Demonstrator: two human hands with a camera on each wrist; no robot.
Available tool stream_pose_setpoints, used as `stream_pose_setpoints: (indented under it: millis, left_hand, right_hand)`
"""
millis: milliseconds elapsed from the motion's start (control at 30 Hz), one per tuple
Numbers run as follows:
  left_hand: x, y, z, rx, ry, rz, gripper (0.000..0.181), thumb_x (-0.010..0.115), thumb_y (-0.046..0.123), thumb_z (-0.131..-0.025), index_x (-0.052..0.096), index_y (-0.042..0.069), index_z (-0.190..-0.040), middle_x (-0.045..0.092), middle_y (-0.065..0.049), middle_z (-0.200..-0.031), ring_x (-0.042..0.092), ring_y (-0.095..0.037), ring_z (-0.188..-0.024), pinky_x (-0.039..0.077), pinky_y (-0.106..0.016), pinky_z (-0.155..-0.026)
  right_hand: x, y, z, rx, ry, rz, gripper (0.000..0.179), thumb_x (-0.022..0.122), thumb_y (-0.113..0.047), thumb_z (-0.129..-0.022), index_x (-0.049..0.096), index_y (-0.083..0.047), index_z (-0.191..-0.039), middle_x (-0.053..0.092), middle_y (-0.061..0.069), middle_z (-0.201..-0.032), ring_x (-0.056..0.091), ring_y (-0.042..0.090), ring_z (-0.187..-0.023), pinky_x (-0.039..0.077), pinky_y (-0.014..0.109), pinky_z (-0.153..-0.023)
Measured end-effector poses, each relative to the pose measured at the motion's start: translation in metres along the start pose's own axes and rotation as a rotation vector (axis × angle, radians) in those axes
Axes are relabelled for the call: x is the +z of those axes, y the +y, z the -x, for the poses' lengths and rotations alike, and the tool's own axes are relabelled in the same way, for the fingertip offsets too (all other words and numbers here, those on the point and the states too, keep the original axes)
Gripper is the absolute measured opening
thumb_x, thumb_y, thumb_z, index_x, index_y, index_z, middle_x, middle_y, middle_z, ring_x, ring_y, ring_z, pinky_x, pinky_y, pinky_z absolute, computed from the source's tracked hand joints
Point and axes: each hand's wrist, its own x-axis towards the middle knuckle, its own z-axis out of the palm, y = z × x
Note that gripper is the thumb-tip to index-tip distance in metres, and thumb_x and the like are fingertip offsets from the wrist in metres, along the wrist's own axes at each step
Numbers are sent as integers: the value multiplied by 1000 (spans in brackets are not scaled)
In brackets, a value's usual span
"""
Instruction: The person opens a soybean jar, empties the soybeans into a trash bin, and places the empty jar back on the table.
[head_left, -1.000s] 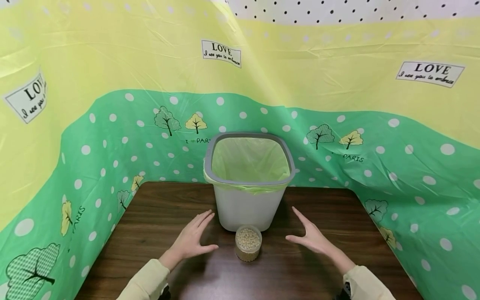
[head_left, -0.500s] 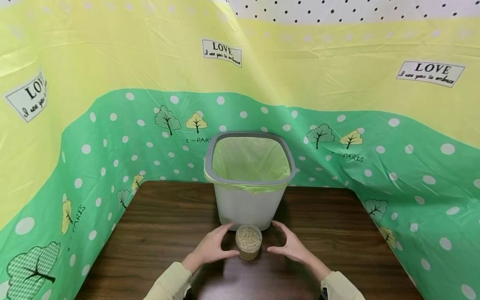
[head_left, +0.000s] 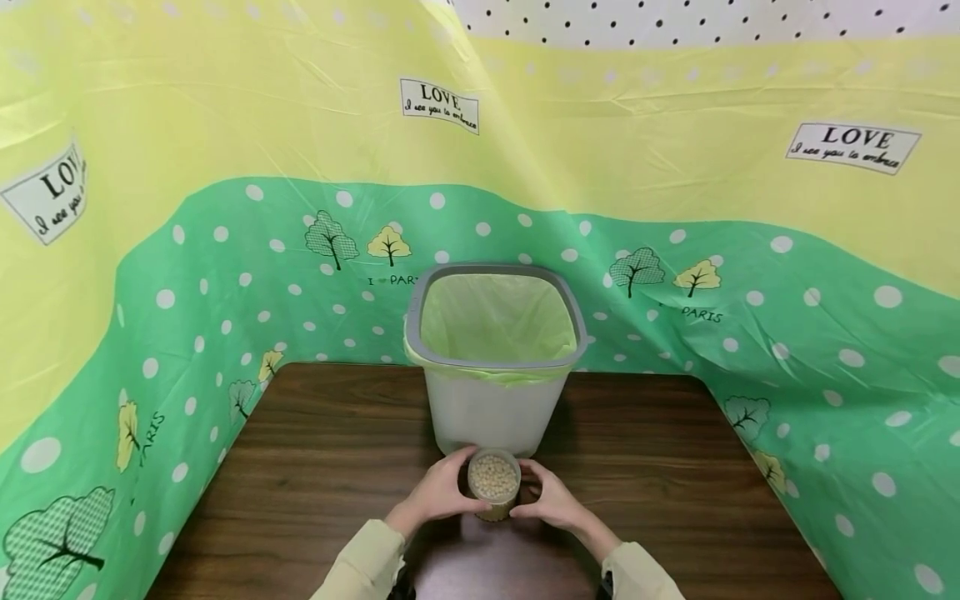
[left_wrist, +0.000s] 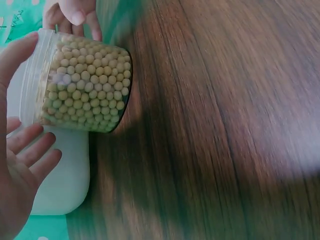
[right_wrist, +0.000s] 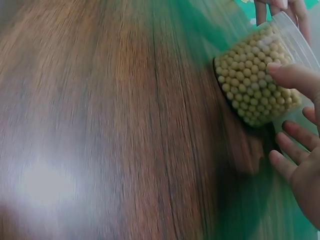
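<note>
Half a second earlier, a gap had been left between the right hand (head_left: 557, 502) and the jar (head_left: 495, 510); now that gap was closed, and the jar was enclosed from both sides. Its place on the table (head_left: 637, 467) was unchanged: it was stood upright just in front of the bin (head_left: 491, 417). It was grasped by the left hand (head_left: 438, 492) with the thumb at its near side and the fingers spread at its far side. It was likewise grasped by the right hand, the thumb laid against the clear wall and some of the other fingers held apart from it.

Two hands were counted, and two pale sleeves (head_left: 365, 562). One jar was seen, filled with round beans (head_left: 492, 477) too many to be counted. One bin was seen, lined with one green bag (head_left: 487, 321). On the backdrop (head_left: 637, 350), three LOVE labels (head_left: 438, 106) were shown, the leftmost partly hidden by a fold, and ten trees (head_left: 388, 246) were printed: five green, five yellow.
</note>
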Motion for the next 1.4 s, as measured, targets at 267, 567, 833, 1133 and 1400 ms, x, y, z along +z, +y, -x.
stream_pose_setpoints:
  millis: [267,567,833,1133,1400]
  left_hand:
    - [6,-1,-5,-56,3,151,79,81,38,-63,47,6,-126,57,-6,-117,56,-21,-103,46,-37,-85]
    - [7,-1,-5,-135,-20,511,75,84,12,-61,45,-2,-124,50,-16,-121,53,-31,-109,49,-26,-80]
    - [-14,17,-3,-107,4,626,74,83,3,-61,45,-4,-125,48,-19,-123,50,-34,-111,49,-29,-81]
    - [-72,65,-3,-30,-15,716,72,77,-7,-64,40,-11,-125,44,-25,-124,46,-40,-114,49,-32,-83]
    - [-85,68,-8,43,20,762,72,78,-7,-63,42,-5,-126,46,-23,-125,46,-37,-116,49,-30,-84]
  right_hand:
    - [13,2,-10,6,-19,-131,80,81,-5,-63,38,2,-130,44,19,-126,45,28,-114,43,22,-86]
    - [18,0,-11,-23,-22,-181,84,79,0,-64,34,3,-135,39,22,-132,37,33,-120,39,30,-93]
    - [8,-32,-8,-81,20,-94,82,81,-8,-66,38,-1,-135,42,20,-132,40,32,-120,37,32,-95]
    - [-13,-102,-8,-237,71,69,73,79,-7,-67,44,-1,-131,49,17,-125,47,28,-112,44,39,-87]
    - [-24,-152,-7,-303,94,65,70,77,-1,-69,42,5,-130,49,20,-122,49,22,-111,42,35,-89]
